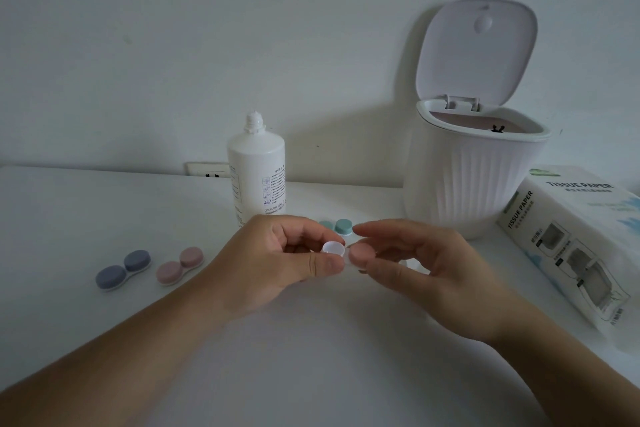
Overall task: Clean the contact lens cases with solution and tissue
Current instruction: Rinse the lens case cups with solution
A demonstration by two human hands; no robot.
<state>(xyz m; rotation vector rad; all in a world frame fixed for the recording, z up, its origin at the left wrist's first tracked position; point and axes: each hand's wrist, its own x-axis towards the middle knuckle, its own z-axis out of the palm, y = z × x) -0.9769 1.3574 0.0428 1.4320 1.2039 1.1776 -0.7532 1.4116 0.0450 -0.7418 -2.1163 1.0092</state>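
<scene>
Both hands meet above the bench [104, 204], in front of the solution bottle [257, 170]: left hand [273, 263] fingers pinch a white lens case [334, 249], right hand [415, 260] fingers pinch its pink cap [362, 252].

Left hand [277, 260] pinching a clear lens case [334, 248], right hand [412, 260] holding its pink cap [362, 252], blue case [123, 269], pink case [179, 265], green case [337, 227], open solution bottle [256, 172], open white bin [467, 166], tissue pack [575, 246], white table [86, 211].
</scene>
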